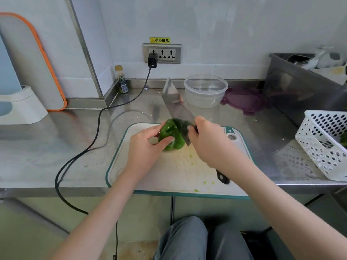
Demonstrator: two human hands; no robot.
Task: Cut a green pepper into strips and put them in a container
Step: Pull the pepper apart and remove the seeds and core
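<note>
1. Nearest the camera: the person's knees in grey trousers [197,239], below the counter edge. Both forearms reach out over the cutting board [150,177].
2. Green pepper [171,136]: one, whole as far as I can see, sitting on the far part of the board. No strips visible yet.
3. Left hand [144,147] is clamped on the pepper's left side, thumb on the near face, fingers curled over the far side.
4. Right hand [210,143] is wrapped round the handle of the cleaver [177,107], one knife only. The blade is tilted, its edge at the pepper's right side; can't tell whether it has bitten in.
5. Step, my read: first cut, opening the pepper. Strips and transfer not started.
6. Next move calls for a straight downward push, with the left fingertips tucked clear of the blade and the pepper kept from rolling.
7. Container [205,91]: one clear round tub, open, far of the board. One purple lid [244,100] lies flat just to its right.
8. Outward: one white perforated basket [326,143] on the right, one small bottle [122,79] far left, one black cable [97,128] across the steel counter [47,147].
</note>
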